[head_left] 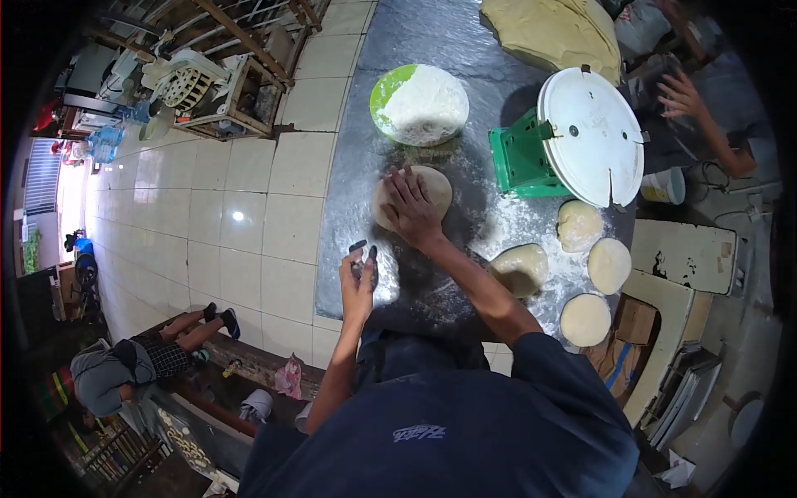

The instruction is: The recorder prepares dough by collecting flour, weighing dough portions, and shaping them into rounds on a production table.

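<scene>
Right hand (pixel 410 207): palm down, fingers extended, laid flat on dough disc (pixel 438 186); nothing pinched.
Left hand (pixel 358 280): thumb and fingers parted; contact cannot be determined.
Dough disc: on grey table (pixel 353 174), between left hand and green bowl (pixel 383 90).

One short word in white slanted lettering (pixel 420 433) — across the dark blue shirt (pixel 506 440) below

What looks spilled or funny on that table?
White powder is scattered across the dark tabletop, outside the green bowl. It looks spilled because it lies in uneven patches, but may be deliberate, since the right hand rests on dough there.
</scene>
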`<act>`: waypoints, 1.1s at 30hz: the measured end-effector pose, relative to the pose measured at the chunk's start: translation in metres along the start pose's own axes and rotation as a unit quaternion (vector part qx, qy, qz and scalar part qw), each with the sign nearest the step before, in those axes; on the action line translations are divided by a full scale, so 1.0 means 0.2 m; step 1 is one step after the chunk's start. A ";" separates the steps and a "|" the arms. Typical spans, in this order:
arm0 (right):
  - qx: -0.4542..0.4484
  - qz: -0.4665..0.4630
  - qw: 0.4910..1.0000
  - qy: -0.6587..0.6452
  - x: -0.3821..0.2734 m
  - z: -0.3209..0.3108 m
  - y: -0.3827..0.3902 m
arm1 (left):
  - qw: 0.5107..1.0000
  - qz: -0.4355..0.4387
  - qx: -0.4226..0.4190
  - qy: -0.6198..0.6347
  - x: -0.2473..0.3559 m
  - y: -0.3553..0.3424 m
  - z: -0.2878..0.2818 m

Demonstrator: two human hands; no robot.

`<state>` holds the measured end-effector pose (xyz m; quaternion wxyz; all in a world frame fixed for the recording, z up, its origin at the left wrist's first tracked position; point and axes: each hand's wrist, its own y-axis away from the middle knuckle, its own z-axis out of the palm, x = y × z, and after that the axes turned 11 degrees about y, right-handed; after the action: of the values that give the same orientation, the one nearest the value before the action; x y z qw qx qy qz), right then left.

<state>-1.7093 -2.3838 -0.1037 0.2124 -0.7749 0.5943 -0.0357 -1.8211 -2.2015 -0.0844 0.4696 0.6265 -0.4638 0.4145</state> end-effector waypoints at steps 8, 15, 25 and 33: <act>-0.050 0.033 0.995 -0.078 0.02 0.02 0.02 | 0.993 -0.083 -0.013 0.079 0.10 -0.04 0.07; -0.087 0.459 0.871 -0.152 0.11 -0.02 -0.06 | 0.999 -0.009 0.003 -0.039 0.10 -0.60 0.43; 0.022 0.492 0.838 -0.233 -0.15 -0.52 0.66 | 0.989 -0.052 -0.139 0.028 0.21 0.10 0.29; 0.025 0.441 0.886 -0.140 -0.41 -0.78 0.54 | 0.990 0.083 -0.114 0.011 0.12 -0.02 -0.01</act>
<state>-1.8786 -2.3729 0.0132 0.3065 -0.4239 0.8378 0.1563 -1.8127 -2.2036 -0.0625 0.5072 0.5237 -0.5530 0.4033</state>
